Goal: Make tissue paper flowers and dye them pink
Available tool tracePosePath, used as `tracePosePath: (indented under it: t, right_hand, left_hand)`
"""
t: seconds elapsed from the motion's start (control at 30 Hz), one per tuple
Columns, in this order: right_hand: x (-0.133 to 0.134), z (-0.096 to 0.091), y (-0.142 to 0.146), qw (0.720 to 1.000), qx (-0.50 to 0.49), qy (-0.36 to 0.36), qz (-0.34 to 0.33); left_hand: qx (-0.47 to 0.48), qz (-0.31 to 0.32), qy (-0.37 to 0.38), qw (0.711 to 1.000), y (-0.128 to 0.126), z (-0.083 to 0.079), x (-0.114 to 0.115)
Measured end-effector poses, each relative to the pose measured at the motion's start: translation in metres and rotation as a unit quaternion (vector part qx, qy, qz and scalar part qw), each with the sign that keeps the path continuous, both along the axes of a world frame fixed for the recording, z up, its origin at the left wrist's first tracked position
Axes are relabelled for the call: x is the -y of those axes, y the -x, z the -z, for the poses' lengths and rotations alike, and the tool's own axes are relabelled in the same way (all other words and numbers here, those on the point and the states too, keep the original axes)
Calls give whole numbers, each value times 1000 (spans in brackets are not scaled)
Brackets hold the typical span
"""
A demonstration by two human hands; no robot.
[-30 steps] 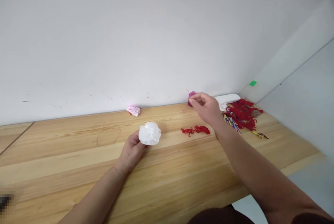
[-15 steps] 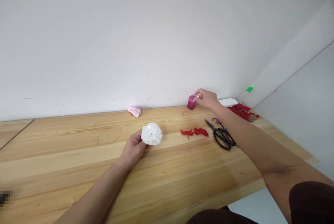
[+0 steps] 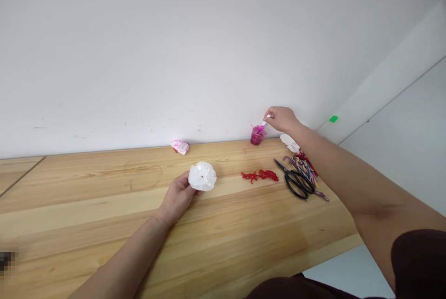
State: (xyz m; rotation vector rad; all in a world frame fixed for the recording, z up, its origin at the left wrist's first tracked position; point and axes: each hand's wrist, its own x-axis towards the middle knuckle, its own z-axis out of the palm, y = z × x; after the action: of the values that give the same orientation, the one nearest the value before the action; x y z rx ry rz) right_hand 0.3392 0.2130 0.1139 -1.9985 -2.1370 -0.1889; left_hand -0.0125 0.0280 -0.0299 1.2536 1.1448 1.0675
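My left hand (image 3: 179, 194) is closed on a white tissue-paper flower (image 3: 202, 177), gripping it from below and the left. A small red spot shows near the flower's middle. By the wall, my right hand (image 3: 281, 119) pinches a slim white tool (image 3: 265, 120), whose lower end is stained bright pink. That end reaches into the mouth of a clear plastic cup (image 3: 258, 136) of magenta liquid. The tool's exact kind is too small to make out.
Red yarn (image 3: 259, 176) lies between the flower and black-handled scissors (image 3: 297, 183). Multicoloured yarn (image 3: 305, 169) lies behind the scissors, partly under my right forearm. A white oval object (image 3: 289, 142) is near the wall. A pink-stained crumpled tissue (image 3: 180, 146) sits at the back.
My right hand has risen slightly and moved right from the cup's rim, lifting the white tool so its pink end shows. My left hand and the flower have barely moved.
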Motion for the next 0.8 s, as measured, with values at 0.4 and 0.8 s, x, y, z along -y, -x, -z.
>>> tracePosePath:
  t: [0.4, 0.8]
  right_hand:
    - [7, 11, 1, 999, -29, -40, -7]
    - [19, 20, -4, 992, -108, -67, 3]
  left_hand:
    - [8, -10, -5, 1000, -1, -9, 1]
    - [152, -69, 25, 986, -9, -10, -2]
